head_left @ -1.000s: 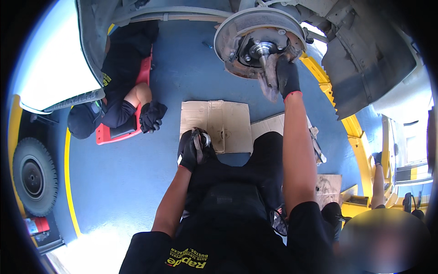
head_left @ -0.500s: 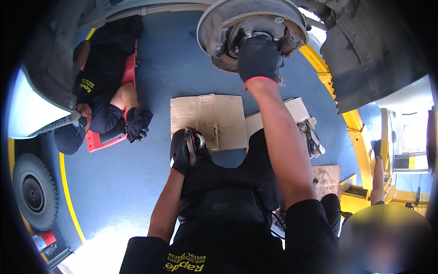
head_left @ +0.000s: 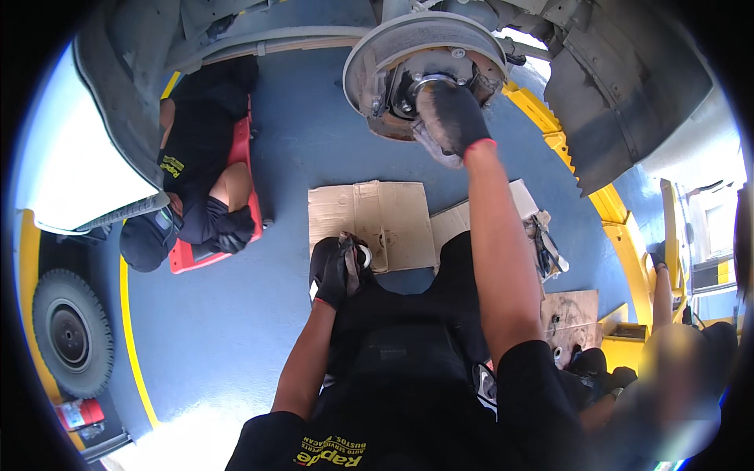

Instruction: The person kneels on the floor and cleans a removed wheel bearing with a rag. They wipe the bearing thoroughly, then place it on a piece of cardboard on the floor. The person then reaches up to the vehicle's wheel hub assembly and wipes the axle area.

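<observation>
My right hand (head_left: 454, 118), in a black glove with a red cuff, reaches up to the wheel hub (head_left: 428, 81) in the middle of the drum brake assembly (head_left: 369, 59). A pale, dirty rag (head_left: 434, 147) hangs out below its closed fingers, which are partly hidden against the hub. Low over my left thigh, my left hand (head_left: 333, 275), also gloved, is closed around a shiny metal ring (head_left: 364, 257). A brownish cloth (head_left: 350, 259) is bunched in that same hand. Bolts show around the hub.
Flattened cardboard (head_left: 338, 206) lies on the blue floor. A person (head_left: 196, 149) lies on a red creeper (head_left: 246, 149) at left; another person (head_left: 667, 392) is at lower right. Also around are a wheel (head_left: 71, 334), a yellow jack stand or lift frame (head_left: 616, 212) and a hanging mud flap (head_left: 620, 102).
My right hand has shifted around the hub toward its lower right, exposing more of the hub and the rag. The person at left has drawn a gloved hand in; the person at right has leaned in.
</observation>
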Tool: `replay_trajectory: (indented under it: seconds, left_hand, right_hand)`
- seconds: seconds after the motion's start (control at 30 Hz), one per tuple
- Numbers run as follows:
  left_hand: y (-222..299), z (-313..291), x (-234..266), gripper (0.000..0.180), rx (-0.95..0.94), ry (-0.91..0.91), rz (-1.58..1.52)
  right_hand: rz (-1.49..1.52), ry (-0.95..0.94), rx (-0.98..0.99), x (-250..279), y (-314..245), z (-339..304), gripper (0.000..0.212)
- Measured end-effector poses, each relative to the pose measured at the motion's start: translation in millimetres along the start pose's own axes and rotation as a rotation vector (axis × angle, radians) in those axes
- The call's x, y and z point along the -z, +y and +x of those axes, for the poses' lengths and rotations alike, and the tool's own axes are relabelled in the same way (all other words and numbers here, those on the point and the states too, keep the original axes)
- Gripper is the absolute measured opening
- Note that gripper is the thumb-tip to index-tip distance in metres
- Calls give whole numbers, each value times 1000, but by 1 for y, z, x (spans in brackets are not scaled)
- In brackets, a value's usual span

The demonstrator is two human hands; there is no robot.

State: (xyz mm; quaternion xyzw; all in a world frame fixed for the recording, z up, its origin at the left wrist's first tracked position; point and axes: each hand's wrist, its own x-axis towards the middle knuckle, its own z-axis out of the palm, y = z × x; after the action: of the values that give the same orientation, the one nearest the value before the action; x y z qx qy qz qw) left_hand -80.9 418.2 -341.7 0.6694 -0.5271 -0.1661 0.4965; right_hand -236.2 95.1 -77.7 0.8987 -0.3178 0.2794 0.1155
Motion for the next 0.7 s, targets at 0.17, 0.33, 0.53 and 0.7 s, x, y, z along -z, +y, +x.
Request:
replay_trajectory:
  seconds: [0.17, 0.33, 0.53, 0.7]
  left_hand:
    - [-7, 11, -12, 42, -599, 163, 484]
    - [-9, -7, -1, 41, 43, -136, 13]
    - [-2, 6, -3, 32, -89, -67, 60]
    - [7, 11, -4, 33, -356, 157, 280]
  right_hand:
    - [-571, -112, -417, -10, -75, 20, 18]
    - [-238, 42, -275, -9, -49, 5, 25]
    - [-36, -13, -94, -5, 0, -4, 32]
    - [-61, -151, -45, 2, -4, 0, 35]
